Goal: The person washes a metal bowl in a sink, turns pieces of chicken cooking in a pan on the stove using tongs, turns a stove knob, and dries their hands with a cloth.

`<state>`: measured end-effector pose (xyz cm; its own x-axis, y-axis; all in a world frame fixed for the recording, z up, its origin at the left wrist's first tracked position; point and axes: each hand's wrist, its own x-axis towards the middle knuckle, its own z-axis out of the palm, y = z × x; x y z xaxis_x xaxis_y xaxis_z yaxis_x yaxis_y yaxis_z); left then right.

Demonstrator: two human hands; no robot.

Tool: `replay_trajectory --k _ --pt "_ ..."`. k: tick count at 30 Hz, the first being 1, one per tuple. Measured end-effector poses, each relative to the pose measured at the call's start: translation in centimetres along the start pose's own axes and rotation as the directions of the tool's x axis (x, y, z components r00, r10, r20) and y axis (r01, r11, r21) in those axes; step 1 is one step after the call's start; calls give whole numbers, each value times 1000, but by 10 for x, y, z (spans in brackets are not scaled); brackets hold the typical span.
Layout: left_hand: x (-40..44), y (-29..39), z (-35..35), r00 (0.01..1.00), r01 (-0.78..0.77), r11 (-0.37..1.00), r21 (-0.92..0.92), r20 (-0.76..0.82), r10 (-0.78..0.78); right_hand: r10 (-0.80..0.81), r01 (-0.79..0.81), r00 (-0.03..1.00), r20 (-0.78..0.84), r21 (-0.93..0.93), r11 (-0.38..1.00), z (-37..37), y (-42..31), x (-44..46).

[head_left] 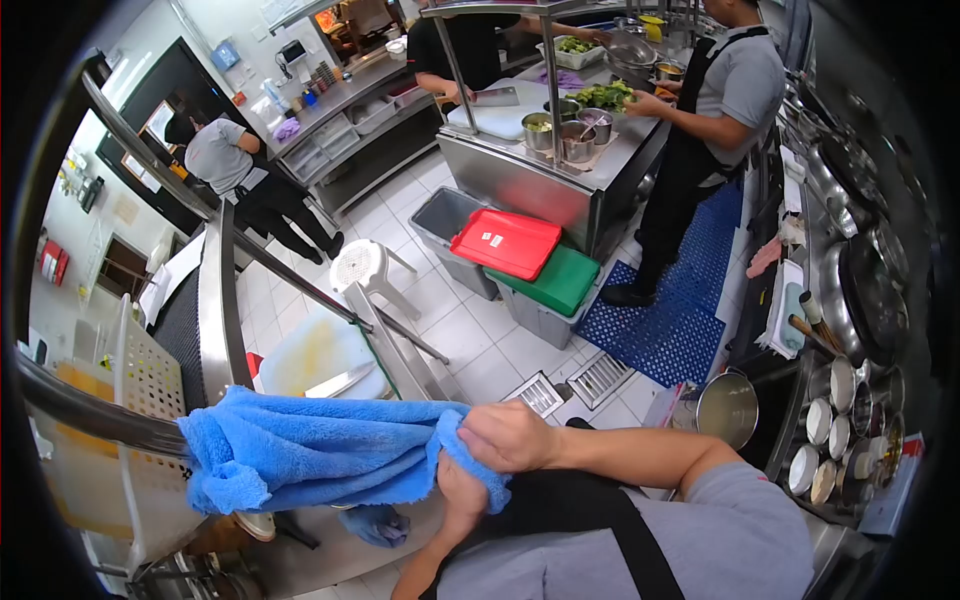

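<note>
A fluffy blue towel (330,450) is draped along a round metal rail (100,410), bunched toward its right end. My right hand (508,437) is closed in a fist on that bunched end. Just below it, my left hand (462,487) is also closed on the towel, with a fold partly covering its fingers. Beyond the towel lie a white cutting board (325,355) and a knife (340,382). Another crumpled blue cloth (375,524) rests on the steel surface below the towel.
A white perforated rack (150,370) stands at left. Ahead are a white stool (370,270) and bins with a red lid (508,243) and a green lid (550,280). A co-worker (715,110) handles greens at a steel counter; pans (860,290) line the right.
</note>
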<state>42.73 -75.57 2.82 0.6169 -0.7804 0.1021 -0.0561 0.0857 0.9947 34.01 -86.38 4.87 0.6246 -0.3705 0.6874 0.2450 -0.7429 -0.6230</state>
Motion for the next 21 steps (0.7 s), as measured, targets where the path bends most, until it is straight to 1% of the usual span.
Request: replay_trajectory --k 1,2,3,4,5,6,7,8,9,10,11,12,13,14,15,16,17,18,19,20,21 --pt "2 1 0 1000 -2 1000 0 -6 2 -17 16 997 -76 -12 1000 5 1 1" --pt "3 5 -1 999 11 1000 6 44 -11 -32 29 988 -154 -23 999 9 0 1" --pt "3 9 -3 995 26 1000 14 94 -27 -30 28 988 -153 -17 999 11 -2 -2" --pt "2 11 -5 996 27 999 16 90 -29 165 -150 976 -144 108 983 11 -4 -6" --pt "3 13 -7 990 108 989 105 84 -117 352 -322 929 -110 227 919 12 -6 -8" --pt "2 13 -10 976 189 963 193 71 -206 353 -323 929 -106 230 918 13 -9 -8" --pt "2 12 -14 975 194 962 194 67 -210 441 -385 885 -149 299 873 15 -13 -9" --pt "1 8 -18 972 198 939 281 67 -225 528 -439 829 -186 369 819 16 -15 -10" --pt "0 5 -20 968 199 909 367 70 -240 532 -442 826 -187 371 817 19 -15 -8" --pt "0 1 -20 967 198 908 370 75 -242 331 -278 907 -258 221 935 22 -13 -4" --pt "-2 -2 -18 988 71 937 343 105 -114 110 -98 950 -292 54 994 22 -10 -1" --pt "-4 -4 -17 992 -54 949 311 127 15 114 -103 950 -292 53 993 20 -8 -1" --pt "-4 -3 -15 992 -54 949 310 128 14 82 -70 969 -234 63 996 17 -4 0" --pt "-4 1 -13 978 169 985 36 122 -172 49 -36 983 -177 75 997 14 -2 2" --pt "-4 5 -11 924 377 896 -234 166 -346 49 -36 983 -178 77 996 10 0 3" --pt "-4 8 -7 924 376 897 -233 164 -345 -44 55 983 -180 55 997 5 1 4" --pt "-4 13 -3 932 363 890 -276 129 -340 -138 147 973 -183 33 989 2 1 4" --pt "-3 17 -1 938 346 882 -319 94 -334 -142 152 972 -188 35 988 2 0 4" --pt "-2 23 -1 941 339 886 -317 92 -327 -171 181 958 -228 20 983 0 0 5" --pt "-1 28 0 929 368 872 -323 93 -357 -199 207 944 -265 4 978 0 0 6" --pt "-1 31 0 916 398 856 -331 94 -390 -202 211 944 -262 6 977 2 -3 6"
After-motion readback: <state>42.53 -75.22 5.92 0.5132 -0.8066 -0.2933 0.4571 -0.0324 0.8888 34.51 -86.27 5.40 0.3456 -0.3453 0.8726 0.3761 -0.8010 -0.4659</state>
